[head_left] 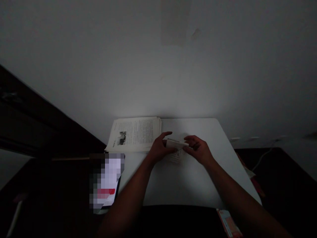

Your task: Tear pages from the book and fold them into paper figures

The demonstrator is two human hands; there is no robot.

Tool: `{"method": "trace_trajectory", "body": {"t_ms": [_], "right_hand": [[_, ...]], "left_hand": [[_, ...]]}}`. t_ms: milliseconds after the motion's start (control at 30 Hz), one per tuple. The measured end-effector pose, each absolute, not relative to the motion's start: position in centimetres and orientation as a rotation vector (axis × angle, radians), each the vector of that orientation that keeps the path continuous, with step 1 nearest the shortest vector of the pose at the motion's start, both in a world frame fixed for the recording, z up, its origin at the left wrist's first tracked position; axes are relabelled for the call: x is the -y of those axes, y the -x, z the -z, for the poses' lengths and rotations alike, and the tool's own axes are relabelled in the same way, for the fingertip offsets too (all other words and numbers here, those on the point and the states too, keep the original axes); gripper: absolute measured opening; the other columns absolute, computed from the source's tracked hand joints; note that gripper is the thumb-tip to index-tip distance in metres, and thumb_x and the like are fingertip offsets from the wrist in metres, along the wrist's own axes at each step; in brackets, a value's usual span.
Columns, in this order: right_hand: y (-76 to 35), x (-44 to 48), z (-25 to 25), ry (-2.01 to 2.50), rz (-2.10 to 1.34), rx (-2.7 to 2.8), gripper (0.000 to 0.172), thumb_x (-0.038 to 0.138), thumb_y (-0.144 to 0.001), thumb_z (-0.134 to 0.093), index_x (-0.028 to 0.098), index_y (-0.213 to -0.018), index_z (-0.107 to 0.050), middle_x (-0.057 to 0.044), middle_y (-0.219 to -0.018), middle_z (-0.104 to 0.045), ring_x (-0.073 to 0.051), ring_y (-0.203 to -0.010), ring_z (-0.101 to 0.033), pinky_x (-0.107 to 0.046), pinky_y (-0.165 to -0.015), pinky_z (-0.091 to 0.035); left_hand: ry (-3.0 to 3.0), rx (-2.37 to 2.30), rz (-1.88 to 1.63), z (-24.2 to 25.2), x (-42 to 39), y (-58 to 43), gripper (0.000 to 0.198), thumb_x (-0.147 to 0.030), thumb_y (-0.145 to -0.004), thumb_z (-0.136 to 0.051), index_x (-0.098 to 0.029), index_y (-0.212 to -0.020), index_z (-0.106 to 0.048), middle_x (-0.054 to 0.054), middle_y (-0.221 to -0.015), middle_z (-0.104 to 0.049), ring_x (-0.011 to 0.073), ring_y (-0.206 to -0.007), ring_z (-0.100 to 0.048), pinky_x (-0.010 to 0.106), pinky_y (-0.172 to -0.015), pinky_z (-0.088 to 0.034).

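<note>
Both my hands meet over the middle of a white table (pixel 188 185), holding a small folded piece of white paper (pixel 176 143) between them. My left hand (pixel 159 149) grips its left end, with the forefinger stretched out above it. My right hand (pixel 198 148) pinches its right end with curled fingers. Part of the paper hangs down below the fold, just above the table top. The light is dim, so the paper's details do not show.
An open book (pixel 135 134) with printed text and a small picture lies at the table's back left. A lit phone screen (pixel 107 180) stands at the left edge. A pink-and-white packet (pixel 229 224) lies at the front right. A white wall rises behind.
</note>
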State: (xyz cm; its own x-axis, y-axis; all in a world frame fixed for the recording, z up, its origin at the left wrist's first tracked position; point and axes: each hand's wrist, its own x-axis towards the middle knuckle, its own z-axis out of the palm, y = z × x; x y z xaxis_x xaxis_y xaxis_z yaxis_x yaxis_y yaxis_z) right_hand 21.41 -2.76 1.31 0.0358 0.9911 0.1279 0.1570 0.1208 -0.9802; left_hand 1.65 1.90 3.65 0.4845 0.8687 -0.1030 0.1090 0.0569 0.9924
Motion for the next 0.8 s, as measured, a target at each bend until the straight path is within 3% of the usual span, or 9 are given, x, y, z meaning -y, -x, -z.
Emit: {"method": "trace_trajectory", "body": {"t_ms": [133,300,800], "right_hand": [[-21.3,2.7,-0.3,1.282,-1.091,1.233,0.031,0.035,-0.061,-0.076,0.018,-0.085,-0.065,0.003,-0.061,-0.059,-0.011,-0.054,-0.054,-0.026,-0.053,-0.045],[-21.3,3.0,-0.4,1.146,-1.204,1.156,0.030,0.033,-0.063,-0.076,0.021,-0.089,-0.066,0.000,-0.071,-0.068,-0.015,-0.067,-0.064,-0.031,-0.066,-0.051],[-21.3,3.2,-0.3,1.142,-1.257,1.029,0.024,0.029,-0.059,-0.079,0.020,-0.078,-0.068,0.001,-0.063,-0.065,-0.012,-0.056,-0.059,-0.027,-0.056,-0.049]], "left_hand": [[-1.342,-0.921,-0.780,-3.5,-1.3,-2.0,0.074,-0.018,-0.058,-0.076,-0.016,-0.125,-0.045,0.002,-0.070,-0.066,0.0143,-0.058,-0.060,0.024,-0.054,-0.046],[-1.307,-0.898,-0.775,-3.5,-0.9,-2.0,0.070,-0.019,-0.059,-0.076,-0.016,-0.123,-0.047,0.001,-0.069,-0.064,0.0128,-0.056,-0.059,0.024,-0.053,-0.046],[-1.354,-0.935,-0.780,-2.3,-0.3,-3.0,0.060,-0.023,-0.056,-0.078,-0.017,-0.111,-0.055,-0.001,-0.073,-0.062,0.0122,-0.062,-0.057,0.023,-0.057,-0.045]]}}
